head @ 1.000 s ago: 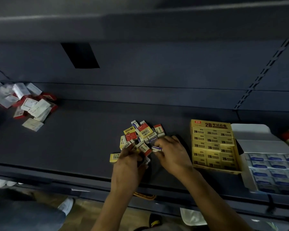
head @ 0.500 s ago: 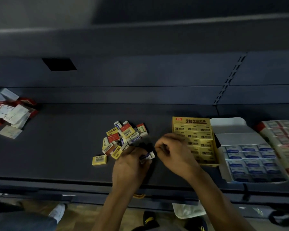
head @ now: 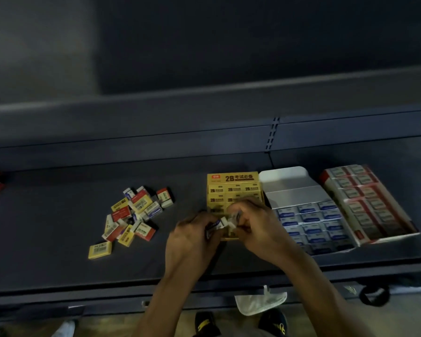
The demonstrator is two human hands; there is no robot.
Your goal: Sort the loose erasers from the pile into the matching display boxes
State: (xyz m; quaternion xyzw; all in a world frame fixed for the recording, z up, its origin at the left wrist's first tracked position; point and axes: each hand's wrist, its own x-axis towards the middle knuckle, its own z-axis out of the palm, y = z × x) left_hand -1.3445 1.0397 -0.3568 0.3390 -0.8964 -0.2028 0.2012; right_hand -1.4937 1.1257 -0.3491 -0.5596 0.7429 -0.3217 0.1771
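Broadly, the dark shelf (head: 46,227) ran across the whole middle of the frame, its front lip crossing low down. At the right, the red display box (head: 367,203) lay at a slant, filled with rows of red-and-white erasers. Just beside it on the left sat the blue display box (head: 311,220), its white flap folded back toward the rear and its rows of blue-and-white erasers reaching toward the front edge. Left of that, at the centre, stood the yellow display box (head: 233,188) marked 2B, its near half hidden behind the hands. The pile of loose erasers (head: 134,210), yellow, red and blue mixed together, lay left of centre, well apart from the boxes. Both forearms came up from the bottom edge and met at the front of the yellow display box. The left hand (head: 192,242) had its fingers curled in, pinching a blue-and-white eraser (head: 218,223) whose white end pointed toward the other hand. The right hand (head: 260,229) was likewise curled tight, its fingers closed round a blue-striped piece (head: 236,216), too blurred to tell more. A lone yellow eraser (head: 100,249) lay flat at the lower left of the pile, just apart from it.
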